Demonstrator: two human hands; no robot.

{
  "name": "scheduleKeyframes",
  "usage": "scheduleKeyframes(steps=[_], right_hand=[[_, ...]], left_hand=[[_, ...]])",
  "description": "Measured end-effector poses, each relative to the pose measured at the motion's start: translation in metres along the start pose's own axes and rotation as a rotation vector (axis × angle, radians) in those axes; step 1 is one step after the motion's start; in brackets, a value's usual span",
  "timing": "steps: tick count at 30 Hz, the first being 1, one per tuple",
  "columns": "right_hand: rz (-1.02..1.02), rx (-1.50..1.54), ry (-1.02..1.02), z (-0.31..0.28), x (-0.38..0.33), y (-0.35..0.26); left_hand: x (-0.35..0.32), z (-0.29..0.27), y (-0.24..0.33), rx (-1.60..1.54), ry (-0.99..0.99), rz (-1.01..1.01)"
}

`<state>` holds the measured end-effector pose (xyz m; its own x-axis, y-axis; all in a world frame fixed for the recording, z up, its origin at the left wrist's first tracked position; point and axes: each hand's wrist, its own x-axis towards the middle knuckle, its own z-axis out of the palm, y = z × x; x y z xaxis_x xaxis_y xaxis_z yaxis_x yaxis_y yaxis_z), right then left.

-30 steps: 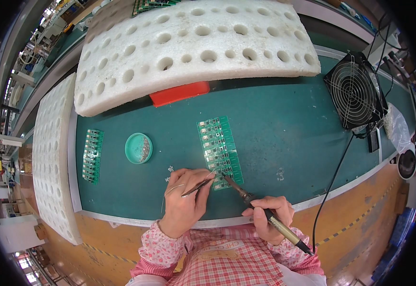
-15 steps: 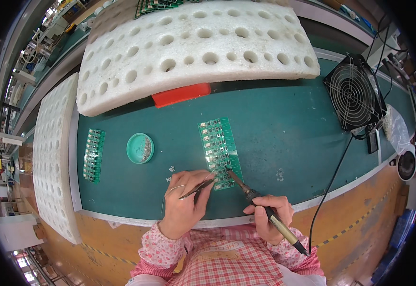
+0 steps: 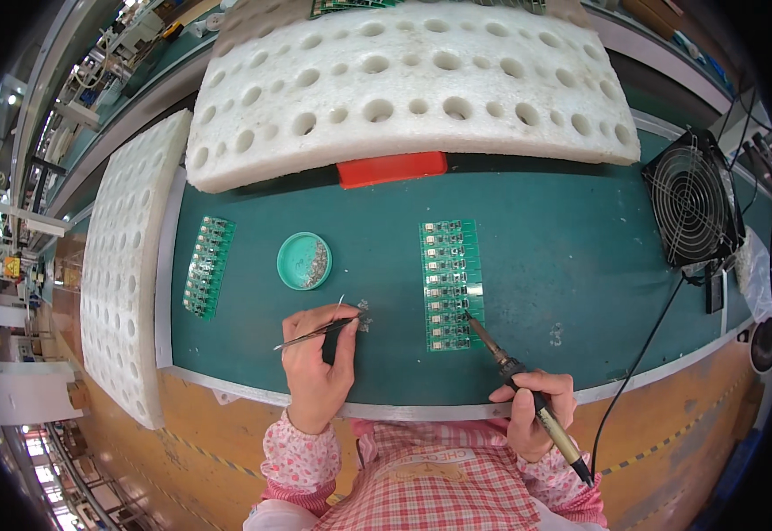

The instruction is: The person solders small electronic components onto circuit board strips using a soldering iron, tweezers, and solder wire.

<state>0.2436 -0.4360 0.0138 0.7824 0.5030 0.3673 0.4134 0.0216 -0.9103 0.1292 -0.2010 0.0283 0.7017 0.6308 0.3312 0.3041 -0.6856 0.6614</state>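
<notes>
My left hand point(image 3: 318, 367) is closed around a pair of tweezers point(image 3: 313, 334), off to the left of the circuit board panel. Whether it also holds a thin wire is hard to make out. Tiny metallic bits point(image 3: 364, 316) lie just beyond its fingertips. In my right hand point(image 3: 538, 414) is a soldering iron point(image 3: 541, 409), its tip at the right side of the green circuit board panel point(image 3: 450, 288), near the lower rows of components. A round green dish point(image 3: 304, 262) holding small silvery parts sits beyond my left hand.
Another green board panel point(image 3: 208, 267) lies at the left. A white foam block with holes point(image 3: 403, 88) spans the back above a red bin point(image 3: 392, 169); a second foam block point(image 3: 125, 265) stands left. A black fan point(image 3: 691, 199) and a dark cable point(image 3: 638, 363) are at the right.
My left hand has drawn back from the board panel to the left with the tweezers. The soldering iron's tip stays at the panel. The whole view has shifted somewhat.
</notes>
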Motion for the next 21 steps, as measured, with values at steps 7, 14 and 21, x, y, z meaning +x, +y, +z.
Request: scheduleKeyframes(steps=[7, 14, 21], right_hand=[[0.009, 0.013, 0.034, 0.0020, -0.0030, 0.0007], [0.015, 0.022, 0.039, 0.0031, -0.0044, 0.0025], [-0.010, 0.002, 0.037, 0.0020, -0.0027, 0.0015]], left_hand=[[0.0037, 0.0012, 0.0005, 0.076, -0.012, 0.071], [0.0032, 0.0036, -0.0012, 0.104, -0.012, 0.104], [0.0045, 0.0045, -0.0001, 0.102, -0.019, 0.078]])
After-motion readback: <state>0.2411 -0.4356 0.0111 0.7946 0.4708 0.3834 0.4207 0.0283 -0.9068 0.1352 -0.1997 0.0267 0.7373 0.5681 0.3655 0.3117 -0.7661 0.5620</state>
